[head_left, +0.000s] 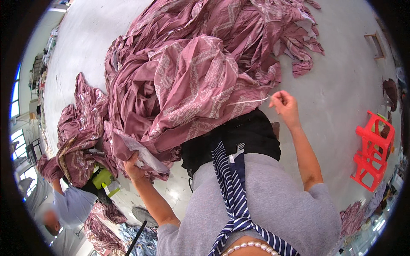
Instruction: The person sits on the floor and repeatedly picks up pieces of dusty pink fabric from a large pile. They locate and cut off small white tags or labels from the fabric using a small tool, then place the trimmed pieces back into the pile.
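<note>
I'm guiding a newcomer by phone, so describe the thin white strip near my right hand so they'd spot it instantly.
Find the big mauve patterned fabric pile, then its edge nearest your right hand. There, a thin white strip runs toward that hand: one plain, slender line, unlike the cloth's broad, lacy bands.

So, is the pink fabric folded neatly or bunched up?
Bunched up: the pink fabric lies heaped in loose, uneven creases.

Hands (pixel 134 167) at heaped pink fabric (pixel 192 85), white strip (pixel 255 100) pinched
</note>
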`<state>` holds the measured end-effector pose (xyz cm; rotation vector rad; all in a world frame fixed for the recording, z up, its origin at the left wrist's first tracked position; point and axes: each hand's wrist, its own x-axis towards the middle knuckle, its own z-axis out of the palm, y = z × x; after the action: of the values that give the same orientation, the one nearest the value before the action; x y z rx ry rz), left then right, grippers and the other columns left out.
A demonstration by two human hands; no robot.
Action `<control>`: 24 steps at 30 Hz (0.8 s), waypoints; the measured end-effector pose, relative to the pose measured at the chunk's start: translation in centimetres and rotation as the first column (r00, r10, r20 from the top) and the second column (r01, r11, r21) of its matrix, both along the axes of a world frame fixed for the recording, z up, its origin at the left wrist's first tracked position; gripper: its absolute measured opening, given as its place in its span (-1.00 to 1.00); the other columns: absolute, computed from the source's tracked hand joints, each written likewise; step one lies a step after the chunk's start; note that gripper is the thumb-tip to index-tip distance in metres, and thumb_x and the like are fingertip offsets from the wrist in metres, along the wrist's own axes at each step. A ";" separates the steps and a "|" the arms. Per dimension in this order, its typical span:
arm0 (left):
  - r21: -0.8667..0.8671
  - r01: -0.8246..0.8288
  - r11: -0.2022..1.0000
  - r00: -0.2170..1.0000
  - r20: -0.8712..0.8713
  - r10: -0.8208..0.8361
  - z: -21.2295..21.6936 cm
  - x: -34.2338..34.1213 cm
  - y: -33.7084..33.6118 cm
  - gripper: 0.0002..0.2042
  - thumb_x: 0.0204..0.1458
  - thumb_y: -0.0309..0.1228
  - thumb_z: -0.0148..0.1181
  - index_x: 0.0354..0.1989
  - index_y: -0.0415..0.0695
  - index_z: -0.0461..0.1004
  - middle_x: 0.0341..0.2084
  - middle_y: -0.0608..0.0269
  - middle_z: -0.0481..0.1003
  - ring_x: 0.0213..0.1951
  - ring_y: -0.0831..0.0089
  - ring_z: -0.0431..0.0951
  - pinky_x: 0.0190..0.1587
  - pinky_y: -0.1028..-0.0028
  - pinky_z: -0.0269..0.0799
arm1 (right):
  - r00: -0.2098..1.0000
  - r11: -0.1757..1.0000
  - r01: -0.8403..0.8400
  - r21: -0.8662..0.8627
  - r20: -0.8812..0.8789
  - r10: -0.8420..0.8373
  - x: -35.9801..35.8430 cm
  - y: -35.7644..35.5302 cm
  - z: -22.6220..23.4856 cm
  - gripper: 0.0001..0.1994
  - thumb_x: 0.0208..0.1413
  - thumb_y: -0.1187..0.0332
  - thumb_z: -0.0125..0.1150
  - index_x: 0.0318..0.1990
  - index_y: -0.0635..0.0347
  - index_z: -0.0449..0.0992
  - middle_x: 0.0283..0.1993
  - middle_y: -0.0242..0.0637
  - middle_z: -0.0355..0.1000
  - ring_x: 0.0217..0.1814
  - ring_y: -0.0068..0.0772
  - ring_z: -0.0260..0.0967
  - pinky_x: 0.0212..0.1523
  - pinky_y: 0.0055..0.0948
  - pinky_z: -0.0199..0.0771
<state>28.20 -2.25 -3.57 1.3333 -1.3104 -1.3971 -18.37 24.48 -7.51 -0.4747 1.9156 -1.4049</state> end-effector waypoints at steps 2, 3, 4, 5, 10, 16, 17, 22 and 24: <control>-0.059 0.008 0.998 0.998 0.070 -0.004 -0.9 0.1 -0.2 -0.64 -0.17 -0.51 0.13 -0.10 -0.28 0.45 -0.19 0.19 0.48 -0.15 0.30 0.50 -0.07 0.33 0.44 | 0.992 0.982 0.103 0.158 -0.086 -0.090 -2.5 3.4 -3.5 -0.88 0.11 0.38 0.17 -0.40 0.23 0.46 -0.53 -0.40 0.46 -0.51 -0.71 0.33 -0.47 -0.64 0.31; -0.077 0.027 0.997 0.996 0.090 -0.020 -0.7 -0.4 -0.3 -0.59 -0.19 -0.52 0.15 -0.05 -0.25 0.43 -0.16 0.20 0.46 -0.11 0.32 0.47 -0.04 0.34 0.41 | 0.975 0.956 0.150 0.252 -0.198 -0.101 -3.6 5.7 -6.5 -0.84 0.11 0.32 0.19 -0.40 0.22 0.46 -0.52 -0.39 0.48 -0.53 -0.70 0.32 -0.49 -0.64 0.29; -0.069 0.120 0.990 0.984 0.140 -0.109 -0.4 -0.9 -0.4 -0.57 -0.20 -0.53 0.16 -0.04 -0.24 0.43 -0.15 0.21 0.46 -0.11 0.32 0.47 -0.04 0.34 0.40 | 0.944 0.882 0.067 0.467 -0.315 0.095 -4.6 8.6 -10.2 -0.78 0.11 0.25 0.18 -0.35 0.25 0.45 -0.50 -0.35 0.49 -0.59 -0.70 0.26 -0.56 -0.65 0.23; -0.055 0.215 0.975 0.962 0.185 -0.201 -0.1 -1.5 -0.5 -0.56 -0.21 -0.54 0.17 -0.03 -0.24 0.42 -0.14 0.21 0.45 -0.11 0.32 0.47 -0.04 0.34 0.40 | 0.878 0.741 0.029 0.671 -0.372 0.302 -5.6 12.0 -14.0 -0.72 0.12 0.18 0.17 -0.31 0.27 0.44 -0.48 -0.31 0.50 -0.64 -0.70 0.21 -0.63 -0.67 0.16; 0.361 0.406 0.839 0.808 0.287 -0.515 5.4 -7.1 1.1 -0.84 -0.22 -0.48 0.28 -0.45 -0.29 0.54 -0.44 0.36 0.53 -0.35 0.54 0.48 -0.24 0.50 0.34 | 0.715 0.889 0.145 0.434 0.575 -0.398 -3.5 8.5 -15.5 -0.42 0.10 -0.09 0.14 -0.10 0.39 0.36 -0.45 -0.16 0.51 -0.70 -0.60 0.19 -0.80 -0.64 0.02; 0.508 0.838 0.197 0.008 0.349 -0.937 4.4 -11.0 1.4 -0.62 -0.28 -0.33 0.36 -0.25 -0.26 0.52 -0.45 0.11 0.55 -0.38 0.43 0.54 -0.26 0.42 0.43 | 0.447 0.845 0.444 0.299 0.743 -0.498 -2.7 1.0 -19.9 -0.62 0.04 0.19 0.27 -0.16 0.34 0.41 -0.36 -0.25 0.48 -0.57 -0.57 0.29 -0.69 -0.54 0.20; 0.438 0.890 0.125 -0.080 0.420 -0.904 5.5 -12.3 1.3 -0.53 -0.26 -0.37 0.34 -0.08 -0.20 0.48 -0.36 0.13 0.56 -0.28 0.41 0.55 -0.16 0.41 0.43 | 0.456 0.808 0.538 0.241 0.722 -0.520 -2.9 0.2 -20.0 -0.67 0.03 0.25 0.28 -0.17 0.32 0.43 -0.34 -0.27 0.48 -0.53 -0.55 0.32 -0.64 -0.52 0.28; 0.291 0.815 0.501 0.432 0.273 -0.860 7.2 -14.6 0.0 -0.55 -0.16 -0.43 0.34 -0.02 -0.22 0.46 -0.38 0.28 0.54 -0.30 0.50 0.53 -0.20 0.52 0.39 | 0.787 0.714 0.585 -0.385 0.483 -0.384 -4.2 -5.9 -7.6 -0.84 -0.01 0.49 0.23 -0.24 0.26 0.49 -0.28 -0.36 0.46 -0.34 -0.51 0.41 -0.26 -0.48 0.46; 0.186 0.671 0.718 0.726 0.031 -0.687 5.3 -16.0 0.2 -0.59 0.01 -0.35 0.25 0.02 -0.27 0.42 -0.32 0.25 0.53 -0.31 0.51 0.52 -0.20 0.52 0.41 | 0.929 0.861 0.363 -0.357 0.212 -0.304 -2.3 -7.6 -0.3 -0.81 -0.03 0.54 0.21 -0.21 0.28 0.48 -0.30 -0.39 0.45 -0.32 -0.57 0.39 -0.25 -0.54 0.43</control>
<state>12.16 -2.06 1.71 1.0539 -1.9137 -1.9872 -20.69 16.91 -7.82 -0.2108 1.6486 -2.0126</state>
